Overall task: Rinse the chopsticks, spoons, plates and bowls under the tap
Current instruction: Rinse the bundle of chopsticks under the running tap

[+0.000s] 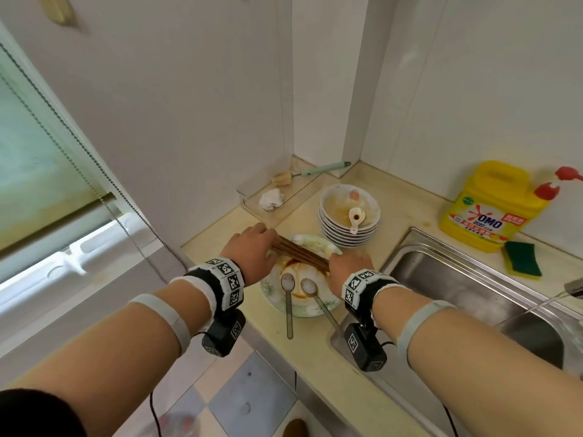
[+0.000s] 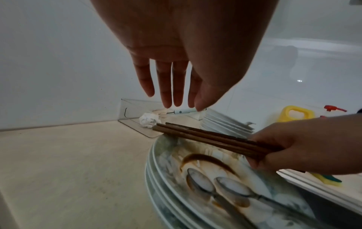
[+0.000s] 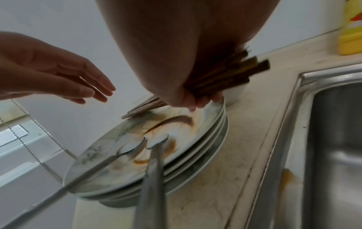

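A bundle of brown chopsticks (image 2: 213,142) is gripped in the right hand (image 1: 348,266) just above the stacked plates (image 3: 207,139) on the bench (image 2: 68,162). The left hand (image 2: 176,51) is held open over their far tips. Two spoons (image 1: 288,298) are seen on the top plate.

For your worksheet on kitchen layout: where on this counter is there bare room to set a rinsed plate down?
Bare counter lies left of the plate stack, up to the wall. A smaller patch lies between the bowl stack and the detergent jug. Crowded: the clear tray in the corner.
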A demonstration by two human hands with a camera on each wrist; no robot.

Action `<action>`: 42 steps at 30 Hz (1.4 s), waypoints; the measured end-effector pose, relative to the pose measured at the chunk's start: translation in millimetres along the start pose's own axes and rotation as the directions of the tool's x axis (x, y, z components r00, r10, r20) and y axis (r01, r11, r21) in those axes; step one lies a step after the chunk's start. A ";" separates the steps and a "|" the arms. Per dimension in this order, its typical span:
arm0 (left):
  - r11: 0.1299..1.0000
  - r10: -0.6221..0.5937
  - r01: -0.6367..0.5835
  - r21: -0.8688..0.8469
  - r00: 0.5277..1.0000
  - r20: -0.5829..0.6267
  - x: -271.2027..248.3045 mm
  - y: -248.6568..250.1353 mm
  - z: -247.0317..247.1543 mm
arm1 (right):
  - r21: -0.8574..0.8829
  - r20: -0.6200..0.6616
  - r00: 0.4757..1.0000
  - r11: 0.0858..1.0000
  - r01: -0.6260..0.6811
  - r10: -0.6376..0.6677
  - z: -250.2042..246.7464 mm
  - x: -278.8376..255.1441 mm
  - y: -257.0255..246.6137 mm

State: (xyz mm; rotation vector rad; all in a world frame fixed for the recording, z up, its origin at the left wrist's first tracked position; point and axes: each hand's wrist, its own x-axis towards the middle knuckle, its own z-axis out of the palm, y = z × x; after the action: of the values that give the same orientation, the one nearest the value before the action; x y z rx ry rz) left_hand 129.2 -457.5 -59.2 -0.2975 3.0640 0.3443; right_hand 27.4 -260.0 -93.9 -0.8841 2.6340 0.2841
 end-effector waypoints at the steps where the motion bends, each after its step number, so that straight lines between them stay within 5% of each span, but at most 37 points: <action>1: 0.999 0.003 -0.004 -0.043 1.000 -0.006 1.2 0.0 -3.1 | 0.033 0.010 1.000 0.999 -0.010 0.009 -0.5 -0.8 0.8; 6: 0.956 -0.018 -0.023 -0.292 0.990 -0.137 17.2 17.6 -23.7 | 0.376 0.014 1.000 0.927 0.001 -0.007 -6.7 -11.6 24.2; 11: 0.787 -0.225 -0.017 -0.617 0.923 -0.311 40.9 87.1 -50.8 | 0.599 -0.132 0.991 0.799 0.058 0.027 -12.9 -49.4 73.3; 16: 0.474 -0.263 0.097 -0.875 0.964 -0.035 59.5 187.6 -41.9 | 0.705 -0.179 0.974 0.709 0.026 0.142 3.4 -105.4 144.2; 20: 0.057 -0.026 0.269 -0.962 0.963 0.268 67.9 274.8 -8.0 | 0.695 -0.157 0.966 0.718 -0.039 0.204 37.3 -158.6 209.7; 22: -0.041 0.051 0.333 -0.942 0.942 0.331 67.3 312.8 14.0 | 0.708 -0.107 0.966 0.700 -0.093 0.236 60.2 -183.0 239.9; 28: -0.010 0.164 0.463 -0.886 0.875 0.456 69.5 378.0 80.8 | 0.720 -0.009 0.941 0.655 -0.229 0.339 117.4 -225.6 297.2; 36: 0.016 0.153 0.526 -0.850 0.839 0.522 97.5 400.5 134.8 | 0.653 0.196 0.855 0.587 -0.478 0.479 154.5 -213.7 325.4; 42: 0.052 0.250 0.627 -0.777 0.746 0.618 114.5 411.4 156.6 | 0.649 0.251 0.819 0.538 -0.537 0.516 168.1 -205.3 336.2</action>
State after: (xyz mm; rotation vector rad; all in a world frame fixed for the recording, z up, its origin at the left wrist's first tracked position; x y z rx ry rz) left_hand -59.7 -49.9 -130.5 -0.4930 1.4553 2.0445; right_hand 17.7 165.4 -143.3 0.1960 2.5645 -0.5549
